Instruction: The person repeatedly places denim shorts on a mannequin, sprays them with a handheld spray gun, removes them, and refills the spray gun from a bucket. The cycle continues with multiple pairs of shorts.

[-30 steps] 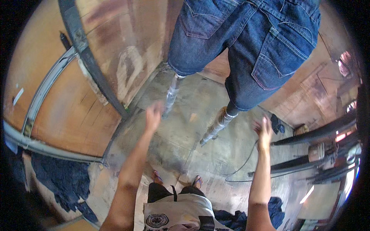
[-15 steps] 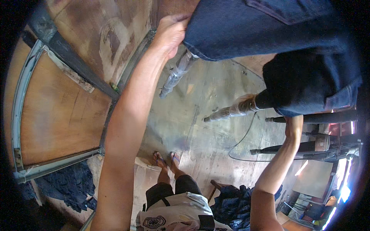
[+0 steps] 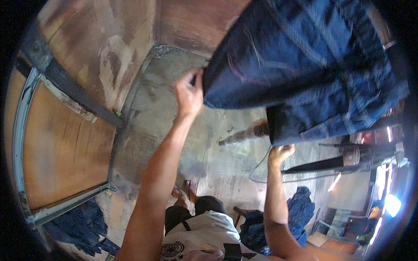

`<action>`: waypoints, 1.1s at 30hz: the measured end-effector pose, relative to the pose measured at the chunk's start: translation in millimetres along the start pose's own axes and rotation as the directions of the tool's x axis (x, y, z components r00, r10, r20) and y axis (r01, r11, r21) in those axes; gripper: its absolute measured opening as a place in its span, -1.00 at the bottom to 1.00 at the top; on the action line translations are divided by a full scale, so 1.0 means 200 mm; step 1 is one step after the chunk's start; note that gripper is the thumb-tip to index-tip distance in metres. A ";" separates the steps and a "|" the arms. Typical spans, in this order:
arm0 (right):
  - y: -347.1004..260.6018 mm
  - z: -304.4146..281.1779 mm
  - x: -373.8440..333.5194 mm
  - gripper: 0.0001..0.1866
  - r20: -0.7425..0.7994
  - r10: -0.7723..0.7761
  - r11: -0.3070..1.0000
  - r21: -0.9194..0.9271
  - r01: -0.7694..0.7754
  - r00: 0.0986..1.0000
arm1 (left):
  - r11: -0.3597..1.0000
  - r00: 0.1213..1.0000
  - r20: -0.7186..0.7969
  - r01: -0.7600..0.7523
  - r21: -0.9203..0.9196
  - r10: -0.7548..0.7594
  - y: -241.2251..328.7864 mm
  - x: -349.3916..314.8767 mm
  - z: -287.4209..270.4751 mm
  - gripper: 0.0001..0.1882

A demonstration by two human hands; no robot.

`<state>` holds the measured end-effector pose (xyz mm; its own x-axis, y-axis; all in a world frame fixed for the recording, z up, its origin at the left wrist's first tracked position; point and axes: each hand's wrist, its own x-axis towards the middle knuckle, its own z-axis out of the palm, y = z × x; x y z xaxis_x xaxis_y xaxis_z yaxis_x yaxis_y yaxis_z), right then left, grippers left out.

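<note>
A pair of dark blue denim shorts (image 3: 261,61) with pale stitching stretches across the upper right, its leg openings facing left toward me. My left hand (image 3: 190,91) is closed on the hem of the farther leg, arm reaching out. Lower down, my right hand (image 3: 281,155) is closed at the hem of the nearer leg. From under the shorts sticks a tapered leg-shaped form (image 3: 246,132) wrapped in clear plastic, its narrow end pointing left. The rest of that form is hidden by the denim.
Another dark tapered form (image 3: 315,165) and a thin cable (image 3: 257,174) are at the right. Dark cloth piles lie at lower left (image 3: 80,226) and beside me at right (image 3: 298,211). Wooden panels (image 3: 69,143) stand on the left above a worn grey floor (image 3: 148,95).
Both hands have come nearer to me and the shorts' hems have shifted down, with my right hand also moving left. The farther plastic-wrapped form is now covered from view.
</note>
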<state>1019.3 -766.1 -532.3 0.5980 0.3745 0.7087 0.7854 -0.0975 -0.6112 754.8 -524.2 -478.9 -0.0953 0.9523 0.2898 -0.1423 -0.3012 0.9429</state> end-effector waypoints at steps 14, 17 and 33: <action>1.72 0.39 -1.91 -0.65 0.592 0.650 0.758 -0.463 -0.459 0.477 | 0.822 0.960 -0.193 0.274 0.499 -0.203 -2.06 -1.36 -0.74 -0.63; 1.98 0.61 -2.33 -0.70 0.632 0.756 0.646 -0.681 -0.344 0.169 | 0.767 0.958 -0.211 0.283 0.575 -0.195 -2.48 -1.67 -1.00 -0.58; 1.00 0.53 -2.46 -0.85 0.657 0.286 0.956 -0.247 0.159 -0.698 | -0.024 0.313 -0.343 0.706 0.708 -0.886 -1.91 -3.21 -2.27 -0.37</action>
<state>866.3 -872.6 -1040.3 -0.2977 0.3163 -0.9007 0.8853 -0.2615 -0.3845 422.9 -1042.8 -1098.7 -0.2414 0.5481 -0.8008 0.6333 0.7142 0.2980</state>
